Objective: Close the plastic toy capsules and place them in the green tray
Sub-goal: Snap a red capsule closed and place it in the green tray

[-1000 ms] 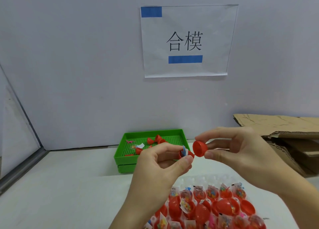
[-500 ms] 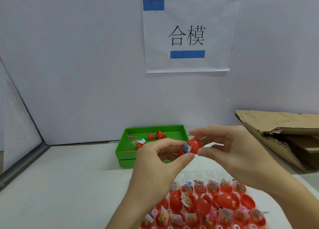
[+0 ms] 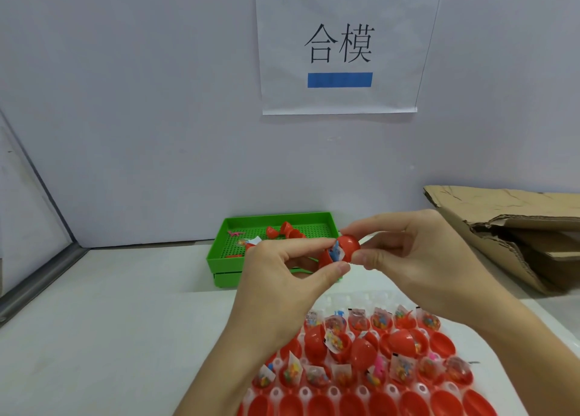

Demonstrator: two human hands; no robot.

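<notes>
Fingers (image 3: 337,269) of 2 hands, perhaps 1 capsule (image 3: 346,247)

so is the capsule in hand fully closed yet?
No, the red capsule still gapes, with a blue toy sticking out between its halves.

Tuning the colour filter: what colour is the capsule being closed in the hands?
Red; the capsule, with a blue toy poking out at its seam, shows clearly in the head view.

Bare forearms, sleeveless, ringless fingers
</notes>
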